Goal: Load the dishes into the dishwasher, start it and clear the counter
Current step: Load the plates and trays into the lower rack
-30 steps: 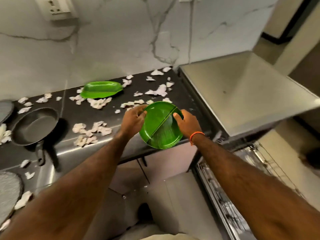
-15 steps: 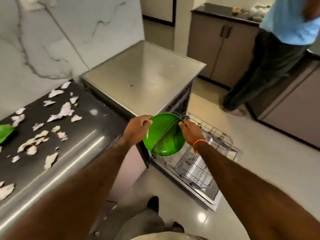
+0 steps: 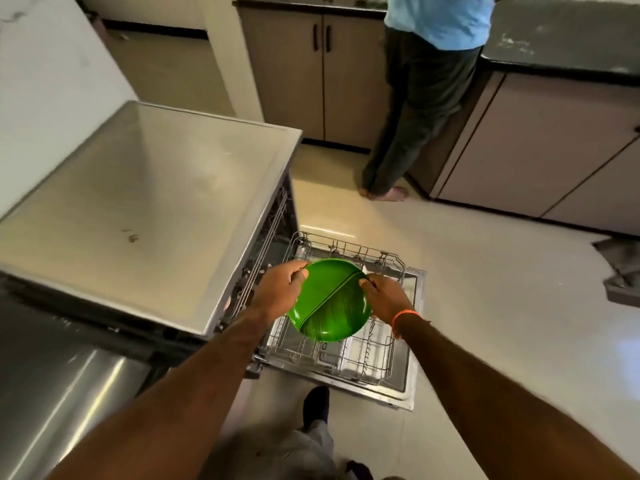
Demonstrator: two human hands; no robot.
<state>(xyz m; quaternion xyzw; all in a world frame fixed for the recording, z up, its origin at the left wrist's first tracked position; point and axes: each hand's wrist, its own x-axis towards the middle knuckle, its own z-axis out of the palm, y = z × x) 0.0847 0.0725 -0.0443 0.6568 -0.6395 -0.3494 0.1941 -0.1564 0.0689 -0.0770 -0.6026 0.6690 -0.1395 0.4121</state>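
The green plate [image 3: 329, 299], round with 1 raised ridge across its face, is held in the air above the pulled-out lower rack [image 3: 346, 344] of the open dishwasher [image 3: 149, 202], touching no wire. The left hand [image 3: 278, 292] curls its fingers round the plate's left rim; the right hand [image 3: 384, 296], an orange band [image 3: 403, 315] at its wrist, pinches the right rim. Both hands grip it.

The step in hand looks to be setting this plate into the rack. To do it well, I judge the plate should be turned on edge, so it stands between 2 rows of tines rather than lying flat over them. Lower it with both hands until the bottom rim seats in a slot, then let go 1 hand at a time. The rack appears to hold no other dish, so any row is free; a slot near the back leaves room for what follows. Another person [image 3: 426, 98] stands well apart by the far cabinets [image 3: 291, 71].
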